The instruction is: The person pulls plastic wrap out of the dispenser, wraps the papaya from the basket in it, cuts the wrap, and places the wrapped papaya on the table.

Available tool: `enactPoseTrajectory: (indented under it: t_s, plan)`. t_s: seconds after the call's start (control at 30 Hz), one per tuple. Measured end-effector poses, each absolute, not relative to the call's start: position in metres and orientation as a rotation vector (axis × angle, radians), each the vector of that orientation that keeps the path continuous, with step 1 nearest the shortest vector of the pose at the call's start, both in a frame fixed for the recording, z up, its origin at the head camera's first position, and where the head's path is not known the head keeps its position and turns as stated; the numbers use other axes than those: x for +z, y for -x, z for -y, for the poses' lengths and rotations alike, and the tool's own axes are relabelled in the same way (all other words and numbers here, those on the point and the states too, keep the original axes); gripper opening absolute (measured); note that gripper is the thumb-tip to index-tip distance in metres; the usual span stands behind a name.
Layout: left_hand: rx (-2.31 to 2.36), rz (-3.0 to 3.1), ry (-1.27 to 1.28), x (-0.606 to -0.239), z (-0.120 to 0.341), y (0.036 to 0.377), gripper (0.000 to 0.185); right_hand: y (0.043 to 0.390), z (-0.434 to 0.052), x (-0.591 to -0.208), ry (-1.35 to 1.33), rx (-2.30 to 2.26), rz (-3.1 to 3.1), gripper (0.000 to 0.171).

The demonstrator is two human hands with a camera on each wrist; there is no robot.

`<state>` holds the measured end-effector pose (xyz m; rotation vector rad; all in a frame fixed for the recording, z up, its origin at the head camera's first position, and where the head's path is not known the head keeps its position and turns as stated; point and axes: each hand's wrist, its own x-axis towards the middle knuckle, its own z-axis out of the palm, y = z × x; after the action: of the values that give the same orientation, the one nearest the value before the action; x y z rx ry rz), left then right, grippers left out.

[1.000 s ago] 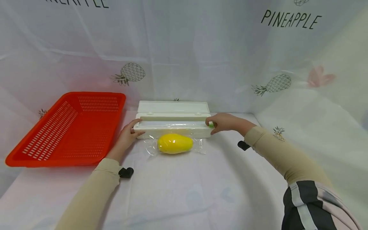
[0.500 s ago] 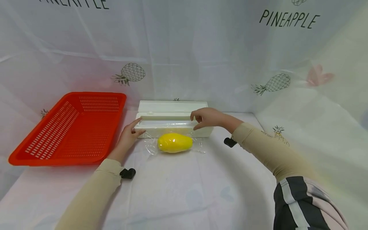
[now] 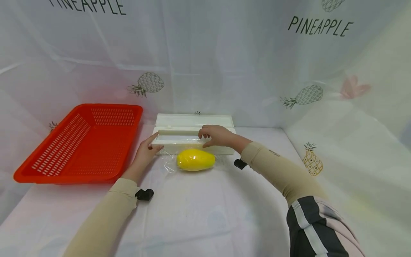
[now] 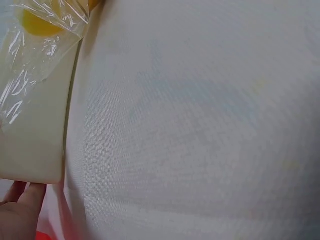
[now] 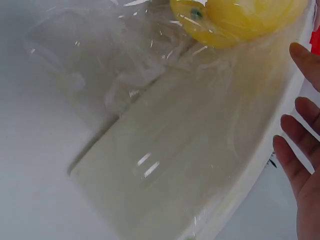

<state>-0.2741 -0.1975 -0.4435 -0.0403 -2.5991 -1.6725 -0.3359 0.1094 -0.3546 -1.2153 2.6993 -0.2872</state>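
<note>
Behind yellow fruit (image 3: 196, 160), the left hand (image 3: 143, 153) touches a white box (image 3: 179, 132), the right hand (image 3: 219, 136) above (fingers parted on both).

Soft light — glints on plastic film (image 5: 135, 80) — wrist views dimmer.

At nine o'clock we see a red, rectangular, perforated plastic basket (image 3: 93, 146) on a pale fabric tablecloth (image 3: 205, 214). Rising at twelve o'clock, we find a white fabric backdrop (image 3: 208, 53) with line-drawn pineapples (image 3: 151, 82) and, at two o'clock, black PINEAPPLE lettering (image 3: 321, 26).
</note>
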Motion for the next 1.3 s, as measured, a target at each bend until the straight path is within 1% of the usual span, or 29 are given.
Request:
enactPoseTrajectory:
  t_s: [0.23,0.4,0.63,0.8,0.97,1.1,1.17,1.3]
  plan:
    - [-1.681,2.589,0.022,-0.447,0.198,0.271,0.067,0.337,-0.102,-0.368,1.191,-0.348,-2.710,0.027]
    - [-1.739,2.553,-0.034,-0.446,0.199,0.268,0.066,0.337,-0.100,-0.369,1.205,-0.407,-2.689,0.026]
    - [-2.003,2.418,-0.116,-0.445,0.202,0.268,0.057,0.338,-0.101,-0.367,1.228,-0.450,-2.662,0.024]
    - [-2.142,2.310,-0.093,-0.444,0.198,0.267,0.051,0.338,-0.100,-0.367,1.225,-0.454,-2.657,0.024]
    - [-2.212,2.267,-0.039,-0.428,0.195,0.255,0.048,0.337,-0.099,-0.366,1.212,-0.513,-2.633,0.023]
    - [-2.198,2.300,-0.003,-0.436,0.200,0.255,0.050,0.338,-0.099,-0.365,1.211,-0.582,-2.604,0.022]
    - [-2.153,2.337,-0.035,-0.444,0.204,0.258,0.051,0.338,-0.100,-0.365,1.216,-0.612,-2.593,0.022]
    - [-2.078,2.370,-0.138,-0.443,0.204,0.255,0.051,0.339,-0.101,-0.364,1.202,-0.656,-2.576,0.022]
